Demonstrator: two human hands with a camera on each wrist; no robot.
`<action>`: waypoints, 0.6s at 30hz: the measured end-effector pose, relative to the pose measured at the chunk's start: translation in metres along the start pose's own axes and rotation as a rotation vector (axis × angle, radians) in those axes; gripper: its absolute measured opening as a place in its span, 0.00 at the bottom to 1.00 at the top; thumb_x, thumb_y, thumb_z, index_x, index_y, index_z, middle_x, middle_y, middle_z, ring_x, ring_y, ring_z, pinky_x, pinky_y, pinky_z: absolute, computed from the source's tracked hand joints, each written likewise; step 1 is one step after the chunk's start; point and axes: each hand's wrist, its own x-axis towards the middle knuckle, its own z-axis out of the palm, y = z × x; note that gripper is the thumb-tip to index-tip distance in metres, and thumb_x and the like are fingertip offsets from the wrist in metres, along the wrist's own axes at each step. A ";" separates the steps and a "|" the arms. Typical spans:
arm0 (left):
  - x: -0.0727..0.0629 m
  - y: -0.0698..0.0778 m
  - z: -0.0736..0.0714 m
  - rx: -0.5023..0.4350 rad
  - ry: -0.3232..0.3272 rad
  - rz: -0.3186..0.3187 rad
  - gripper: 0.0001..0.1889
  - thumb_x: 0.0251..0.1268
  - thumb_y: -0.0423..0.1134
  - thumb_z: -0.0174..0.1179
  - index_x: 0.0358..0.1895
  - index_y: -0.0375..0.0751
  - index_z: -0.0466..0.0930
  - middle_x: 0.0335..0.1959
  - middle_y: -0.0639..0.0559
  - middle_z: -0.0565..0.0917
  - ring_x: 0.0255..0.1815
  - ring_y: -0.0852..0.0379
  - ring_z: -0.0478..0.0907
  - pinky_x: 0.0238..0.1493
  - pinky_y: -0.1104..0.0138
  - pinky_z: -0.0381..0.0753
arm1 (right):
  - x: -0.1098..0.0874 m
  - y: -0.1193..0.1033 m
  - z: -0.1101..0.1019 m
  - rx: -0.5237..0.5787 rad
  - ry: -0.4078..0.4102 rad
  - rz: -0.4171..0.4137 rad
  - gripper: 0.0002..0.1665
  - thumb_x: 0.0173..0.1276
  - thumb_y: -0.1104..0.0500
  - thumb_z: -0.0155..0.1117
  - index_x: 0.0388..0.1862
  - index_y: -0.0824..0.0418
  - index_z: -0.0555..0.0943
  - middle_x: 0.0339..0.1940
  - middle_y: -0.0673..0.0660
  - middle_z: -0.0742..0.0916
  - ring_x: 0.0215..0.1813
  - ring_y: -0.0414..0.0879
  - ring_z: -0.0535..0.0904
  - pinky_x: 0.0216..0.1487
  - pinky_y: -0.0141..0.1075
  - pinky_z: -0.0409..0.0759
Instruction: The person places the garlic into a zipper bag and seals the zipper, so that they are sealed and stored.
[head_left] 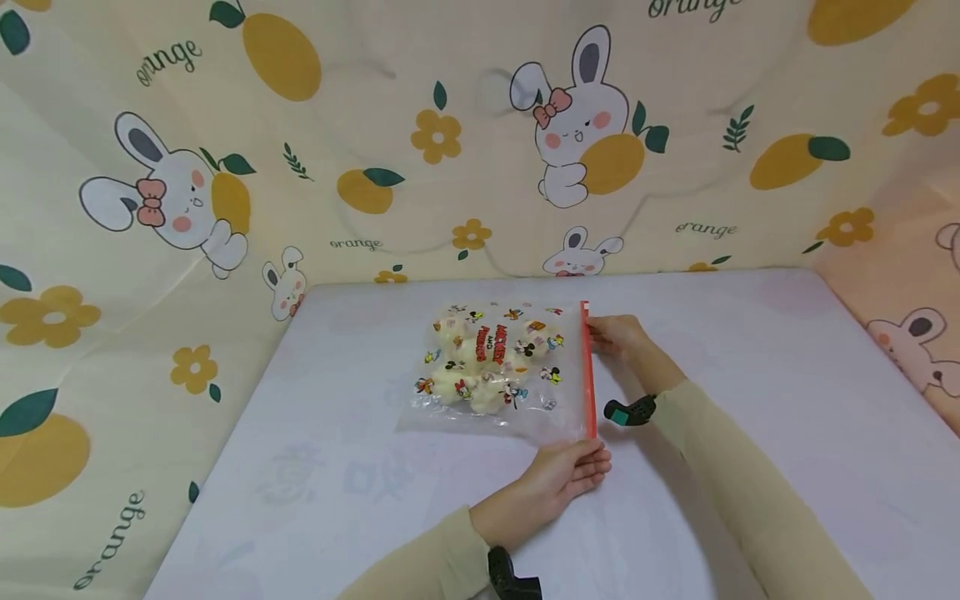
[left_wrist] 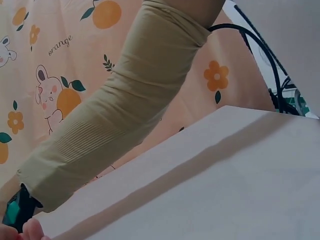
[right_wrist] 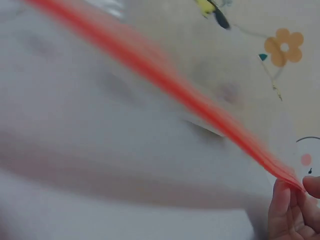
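A clear zip bag [head_left: 551, 408] printed with small cartoon characters lies on the table, its red closure strip [head_left: 588, 375] toward the right. Inside are several pale cream, rounded lumps [head_left: 452, 385], whose kind I cannot tell. My left hand [head_left: 551, 483] pinches the near end of the red strip, thumb on top. At the far end, my right hand [head_left: 626, 342] pinches the strip's corner, and the right wrist view shows this grip between thumb and fingers [right_wrist: 295, 212]. Only a few fingertips [left_wrist: 34, 230] show in the left wrist view.
The white table [head_left: 315, 517] runs up to a patterned cloth backdrop [head_left: 480, 167] with rabbits and oranges. Black wrist devices [head_left: 632, 412] sit at both cuffs. Dark cables [left_wrist: 272, 65] hang beyond a table edge in the left wrist view.
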 end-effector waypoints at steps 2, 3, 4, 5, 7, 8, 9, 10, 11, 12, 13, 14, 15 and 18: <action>0.001 0.000 0.001 -0.002 -0.003 -0.002 0.13 0.69 0.37 0.55 0.48 0.31 0.80 0.29 0.56 0.83 0.32 0.66 0.81 0.40 0.76 0.81 | -0.002 0.003 0.000 0.007 -0.015 0.000 0.30 0.73 0.54 0.56 0.68 0.68 0.66 0.29 0.44 0.79 0.33 0.35 0.75 0.36 0.22 0.81; 0.002 0.000 0.001 -0.001 -0.003 -0.004 0.13 0.69 0.37 0.55 0.48 0.31 0.80 0.29 0.56 0.83 0.32 0.66 0.81 0.40 0.76 0.81 | -0.002 0.004 0.001 0.009 -0.025 -0.004 0.30 0.73 0.55 0.56 0.69 0.69 0.66 0.28 0.44 0.80 0.32 0.35 0.76 0.36 0.22 0.82; 0.002 0.000 0.001 -0.001 -0.004 -0.009 0.13 0.69 0.37 0.55 0.48 0.31 0.79 0.30 0.56 0.83 0.32 0.66 0.81 0.40 0.76 0.81 | -0.003 0.005 0.000 0.011 -0.032 -0.007 0.30 0.73 0.55 0.56 0.68 0.69 0.66 0.26 0.43 0.80 0.30 0.34 0.77 0.36 0.22 0.82; 0.002 0.000 0.000 0.001 -0.006 -0.016 0.13 0.69 0.37 0.55 0.49 0.31 0.79 0.30 0.56 0.84 0.33 0.66 0.81 0.40 0.76 0.81 | -0.005 0.006 0.000 0.018 -0.040 -0.008 0.30 0.73 0.55 0.55 0.68 0.70 0.66 0.25 0.43 0.81 0.29 0.34 0.78 0.35 0.23 0.83; 0.001 0.000 -0.001 0.008 -0.014 -0.030 0.13 0.70 0.38 0.54 0.49 0.31 0.79 0.31 0.55 0.84 0.33 0.66 0.81 0.40 0.76 0.81 | -0.008 0.008 -0.003 0.030 -0.058 -0.018 0.30 0.74 0.56 0.54 0.68 0.70 0.65 0.23 0.43 0.82 0.28 0.34 0.80 0.36 0.23 0.83; 0.000 0.000 -0.001 0.015 -0.020 -0.035 0.13 0.70 0.38 0.54 0.49 0.31 0.79 0.32 0.54 0.85 0.33 0.65 0.81 0.40 0.76 0.81 | -0.010 0.008 -0.004 0.038 -0.070 -0.025 0.30 0.74 0.56 0.54 0.69 0.71 0.65 0.23 0.44 0.83 0.28 0.34 0.80 0.36 0.23 0.84; -0.001 0.000 -0.002 0.023 -0.026 -0.041 0.13 0.70 0.38 0.54 0.50 0.32 0.79 0.33 0.54 0.85 0.34 0.65 0.81 0.40 0.75 0.81 | -0.012 0.008 -0.006 0.043 -0.079 -0.027 0.30 0.75 0.56 0.53 0.69 0.71 0.64 0.23 0.44 0.83 0.28 0.34 0.81 0.37 0.23 0.84; -0.002 0.000 -0.003 0.030 -0.034 -0.047 0.13 0.70 0.38 0.55 0.50 0.32 0.79 0.34 0.54 0.85 0.34 0.65 0.82 0.41 0.75 0.82 | -0.015 0.008 -0.007 0.050 -0.088 -0.026 0.29 0.75 0.56 0.52 0.69 0.71 0.64 0.24 0.44 0.83 0.28 0.34 0.82 0.38 0.23 0.84; -0.004 0.001 -0.003 0.040 -0.042 -0.050 0.13 0.69 0.38 0.55 0.50 0.33 0.79 0.34 0.53 0.86 0.35 0.65 0.82 0.42 0.74 0.82 | -0.017 0.008 -0.009 0.055 -0.098 -0.025 0.29 0.75 0.56 0.52 0.69 0.71 0.64 0.24 0.45 0.84 0.29 0.34 0.82 0.39 0.24 0.84; -0.007 0.003 -0.004 0.052 -0.051 -0.055 0.13 0.69 0.37 0.56 0.50 0.33 0.79 0.35 0.53 0.86 0.35 0.65 0.82 0.43 0.74 0.83 | -0.020 0.007 -0.011 0.052 -0.105 -0.025 0.30 0.76 0.56 0.51 0.70 0.71 0.64 0.25 0.45 0.84 0.30 0.34 0.82 0.39 0.24 0.85; -0.009 0.004 -0.006 0.069 -0.060 -0.057 0.13 0.68 0.37 0.57 0.50 0.33 0.79 0.35 0.53 0.86 0.35 0.65 0.82 0.44 0.73 0.83 | -0.023 0.006 -0.013 0.045 -0.112 -0.028 0.30 0.76 0.56 0.51 0.70 0.71 0.63 0.25 0.44 0.84 0.30 0.34 0.83 0.40 0.24 0.84; -0.011 0.007 -0.007 0.083 -0.068 -0.060 0.13 0.68 0.37 0.57 0.50 0.33 0.79 0.35 0.53 0.86 0.36 0.64 0.83 0.45 0.73 0.84 | -0.026 0.006 -0.015 0.038 -0.116 -0.030 0.30 0.76 0.56 0.51 0.71 0.70 0.63 0.26 0.44 0.85 0.31 0.34 0.83 0.40 0.23 0.84; -0.014 0.010 -0.009 0.104 -0.077 -0.061 0.13 0.67 0.36 0.58 0.50 0.32 0.80 0.34 0.53 0.86 0.35 0.64 0.83 0.46 0.72 0.84 | -0.030 0.005 -0.017 0.032 -0.117 -0.031 0.30 0.76 0.56 0.50 0.71 0.70 0.63 0.26 0.44 0.85 0.31 0.34 0.82 0.41 0.23 0.84; -0.020 0.021 -0.016 0.207 -0.111 -0.016 0.14 0.67 0.36 0.57 0.51 0.29 0.80 0.36 0.49 0.88 0.35 0.65 0.83 0.46 0.71 0.86 | -0.040 0.002 -0.024 -0.029 -0.107 -0.080 0.30 0.77 0.54 0.49 0.71 0.71 0.63 0.27 0.42 0.84 0.32 0.32 0.81 0.41 0.22 0.83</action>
